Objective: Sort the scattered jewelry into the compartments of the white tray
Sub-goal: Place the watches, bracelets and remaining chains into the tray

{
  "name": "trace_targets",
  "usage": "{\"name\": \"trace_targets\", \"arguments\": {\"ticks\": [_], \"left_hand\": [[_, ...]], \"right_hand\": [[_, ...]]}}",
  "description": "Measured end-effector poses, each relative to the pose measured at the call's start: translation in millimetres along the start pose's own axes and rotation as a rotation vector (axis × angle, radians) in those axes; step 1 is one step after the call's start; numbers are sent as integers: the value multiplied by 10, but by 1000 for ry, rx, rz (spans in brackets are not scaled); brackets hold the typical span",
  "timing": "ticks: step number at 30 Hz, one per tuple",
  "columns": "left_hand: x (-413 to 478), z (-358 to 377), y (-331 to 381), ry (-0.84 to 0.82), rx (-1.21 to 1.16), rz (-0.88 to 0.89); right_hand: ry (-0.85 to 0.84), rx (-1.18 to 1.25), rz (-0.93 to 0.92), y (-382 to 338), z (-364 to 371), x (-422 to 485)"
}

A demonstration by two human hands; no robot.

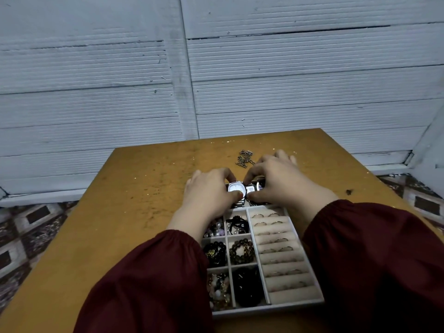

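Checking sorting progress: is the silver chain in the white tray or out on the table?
Out. The silver chain lies heaped on the wooden table, beyond the far end of the white tray.

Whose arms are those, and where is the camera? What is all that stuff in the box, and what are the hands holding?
There is no machine here. These are a person's two arms in dark red sleeves. The camera sits on the person's head and looks down, so you see what they see.

The left hand and the right hand both pinch a silver wristwatch with a round white face at the far end of a white tray with compartments. The tray rests on an orange-brown wooden table.

The tray's small square boxes hold beaded bracelets. Its long side has soft rolls with thin rings tucked in. A loose silver chain lies on the table beyond the hands, not sorted yet.
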State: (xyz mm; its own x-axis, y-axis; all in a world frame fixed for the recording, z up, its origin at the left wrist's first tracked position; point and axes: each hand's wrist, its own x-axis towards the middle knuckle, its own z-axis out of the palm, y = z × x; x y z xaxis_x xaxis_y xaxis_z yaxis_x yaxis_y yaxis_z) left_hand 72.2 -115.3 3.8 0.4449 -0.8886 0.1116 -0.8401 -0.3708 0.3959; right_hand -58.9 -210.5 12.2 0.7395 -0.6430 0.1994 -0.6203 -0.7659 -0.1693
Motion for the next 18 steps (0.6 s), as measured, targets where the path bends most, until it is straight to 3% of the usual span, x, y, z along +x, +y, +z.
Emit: {"name": "trace_targets", "arguments": {"ticks": [18], "left_hand": [[50, -62, -37, -84, -98, -59]], "right_hand": [[-19, 64, -2, 43, -3, -26]]}}
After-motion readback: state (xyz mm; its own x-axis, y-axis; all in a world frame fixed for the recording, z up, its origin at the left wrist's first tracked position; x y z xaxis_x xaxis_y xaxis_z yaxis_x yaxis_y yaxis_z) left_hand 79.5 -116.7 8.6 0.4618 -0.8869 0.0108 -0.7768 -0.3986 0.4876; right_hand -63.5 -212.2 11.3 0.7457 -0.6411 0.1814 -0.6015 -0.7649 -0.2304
